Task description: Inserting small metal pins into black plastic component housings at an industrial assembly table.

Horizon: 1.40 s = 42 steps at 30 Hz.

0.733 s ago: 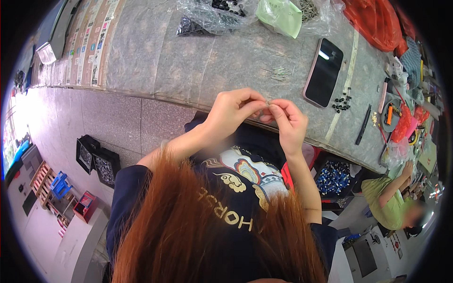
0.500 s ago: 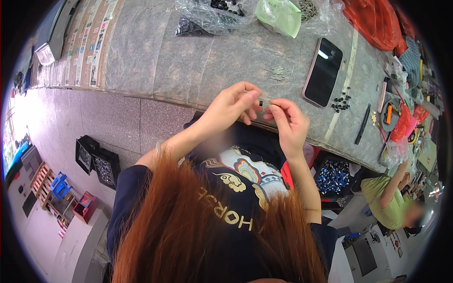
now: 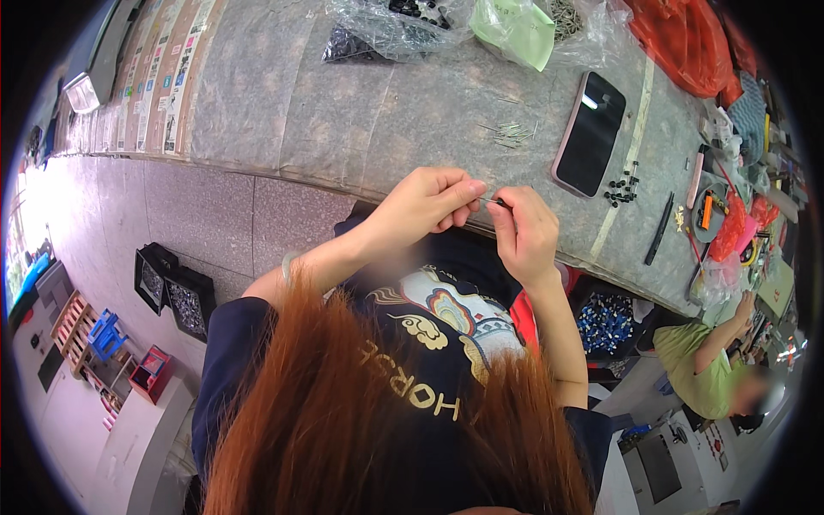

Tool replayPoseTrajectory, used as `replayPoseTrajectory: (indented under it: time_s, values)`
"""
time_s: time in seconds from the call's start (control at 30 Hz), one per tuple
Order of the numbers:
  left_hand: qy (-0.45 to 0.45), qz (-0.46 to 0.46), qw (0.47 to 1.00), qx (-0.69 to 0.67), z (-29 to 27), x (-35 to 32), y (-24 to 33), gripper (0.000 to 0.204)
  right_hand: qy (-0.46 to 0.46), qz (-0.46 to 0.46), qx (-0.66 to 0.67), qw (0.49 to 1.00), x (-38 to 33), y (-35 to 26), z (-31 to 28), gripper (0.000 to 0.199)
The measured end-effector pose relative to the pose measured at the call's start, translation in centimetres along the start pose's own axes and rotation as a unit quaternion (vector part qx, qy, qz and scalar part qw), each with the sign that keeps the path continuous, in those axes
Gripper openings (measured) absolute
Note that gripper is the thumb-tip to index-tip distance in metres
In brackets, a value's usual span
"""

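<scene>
Just off the near edge of the workbench, my two hands meet with their fingertips close together. My left hand [image 3: 436,202] pinches one end of a thin metal pin [image 3: 487,200]. The thumb and forefinger of my right hand [image 3: 525,230] are closed on a small black piece [image 3: 501,202] at the pin's other end. Whether the pin passes into the black piece is too small to tell. Beyond my hands, a loose pile of similar pins [image 3: 511,133] lies on the bench. Several small black pieces [image 3: 621,190] sit in a cluster to the right.
A phone [image 3: 589,133] lies between the pins and the black pieces. Clear bags [image 3: 403,30] of parts and a green slip [image 3: 519,33] are at the back. A black pen [image 3: 659,227] and an orange-handled tool [image 3: 707,209] lie right. Another person [image 3: 699,356] sits at far right.
The black piece was by my left fingertips and is now between my right fingers. My left hand has come slightly lower, and the fingertips of both hands are closer together.
</scene>
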<state>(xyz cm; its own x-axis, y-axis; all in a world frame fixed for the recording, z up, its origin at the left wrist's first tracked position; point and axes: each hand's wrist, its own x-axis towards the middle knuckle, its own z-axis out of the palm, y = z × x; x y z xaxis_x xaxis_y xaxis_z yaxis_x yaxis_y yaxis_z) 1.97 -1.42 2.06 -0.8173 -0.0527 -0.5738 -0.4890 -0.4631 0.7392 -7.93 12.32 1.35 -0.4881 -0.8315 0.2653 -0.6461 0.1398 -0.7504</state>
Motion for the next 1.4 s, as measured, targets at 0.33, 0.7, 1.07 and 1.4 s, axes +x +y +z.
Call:
replayPoseTrajectory:
  time_s: [0.33,0.7,1.07,1.4]
  values:
    - [0.059,0.06,0.996,-0.031,1.0,-0.1,-0.5,0.014,0.0,0.06,0.006,0.998,0.1,-0.7,0.0,0.012]
    - [0.022,0.304,0.918,0.255,-0.2,0.3,-1.2,0.011,-0.055,0.329,0.361,0.871,-0.6,-0.2,-0.1,0.029]
    - [-0.054,-0.03,0.995,-0.081,-0.7,0.2,-0.6,0.029,-0.026,0.114,0.021,0.993,0.2,-0.9,-0.2,0.027]
    - [0.106,0.317,0.887,0.317,0.3,0.5,-1.5,0.011,-0.03,0.387,0.324,0.862,-0.8,-0.3,0.7,0.032]
